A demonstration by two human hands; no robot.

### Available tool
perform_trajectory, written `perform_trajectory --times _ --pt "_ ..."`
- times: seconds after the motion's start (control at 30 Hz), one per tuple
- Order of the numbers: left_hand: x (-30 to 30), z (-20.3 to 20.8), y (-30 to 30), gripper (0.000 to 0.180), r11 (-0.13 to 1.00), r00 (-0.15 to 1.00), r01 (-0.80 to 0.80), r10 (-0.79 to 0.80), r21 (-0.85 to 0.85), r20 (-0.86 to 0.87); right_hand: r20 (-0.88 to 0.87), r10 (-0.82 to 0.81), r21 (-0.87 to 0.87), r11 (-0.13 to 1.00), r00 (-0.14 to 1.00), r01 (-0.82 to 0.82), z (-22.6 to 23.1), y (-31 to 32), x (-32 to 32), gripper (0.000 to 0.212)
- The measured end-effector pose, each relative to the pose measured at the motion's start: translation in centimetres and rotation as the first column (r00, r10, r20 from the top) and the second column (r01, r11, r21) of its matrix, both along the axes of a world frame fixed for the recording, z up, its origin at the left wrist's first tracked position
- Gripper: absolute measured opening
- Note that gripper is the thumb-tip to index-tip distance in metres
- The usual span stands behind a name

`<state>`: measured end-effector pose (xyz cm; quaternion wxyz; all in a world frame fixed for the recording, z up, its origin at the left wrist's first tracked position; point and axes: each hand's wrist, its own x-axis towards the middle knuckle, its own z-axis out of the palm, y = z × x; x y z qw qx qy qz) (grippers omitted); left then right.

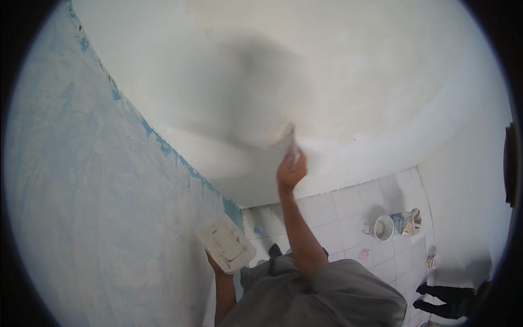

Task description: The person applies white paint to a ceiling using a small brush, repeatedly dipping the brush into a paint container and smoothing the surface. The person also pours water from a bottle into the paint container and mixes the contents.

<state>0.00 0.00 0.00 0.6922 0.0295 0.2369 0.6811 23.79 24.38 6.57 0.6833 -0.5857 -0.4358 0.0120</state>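
The right hand (291,169) is being held up against the white wall (338,71), its fingers closed around a putty knife (287,137) whose blade is blurred but is lying flat on the wet-looking plaster. The left hand (213,264) is being kept low at the person's side, clamped under a rectangular plaster board (226,243), which is being carried tilted and smeared with pale filler.

Several slips are being risked here. The board is being held at a slant, so filler could be shed onto the tiled floor (348,207). The right arm is being stretched well above the head, so the blade's edge could be dug into the fresh coat and a ridge left behind. At the corner, the old blue wall (92,180) is being approached closely, and stray strokes could be carried across the seam.

On the floor, well apart from both hands, a white bucket (384,228) is standing open; its inside is looking pale, though whether filler is being held in it cannot be told. Just beside it a crumpled bag (409,222) is lying open, contents unseen. A small round tub (431,262) is sitting nearer the right wall, too small to be read.
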Motion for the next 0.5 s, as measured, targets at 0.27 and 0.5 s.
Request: perform_trajectory --times 0.27,0.5 --pt "0.3 5.6 -0.1 0.055 0.989 0.996 -0.038 0.049 0.141 -0.075 0.22 -0.259 0.113 0.964 0.94 0.239 4.4 4.4 -7.5 0.038" --pt "2.6 4.8 -5.8 0.056 0.978 0.971 -0.206 0.207 0.022 -0.117 0.046 0.06 0.093 0.994 0.997 -0.064 4.5 0.0 -9.6 0.03"
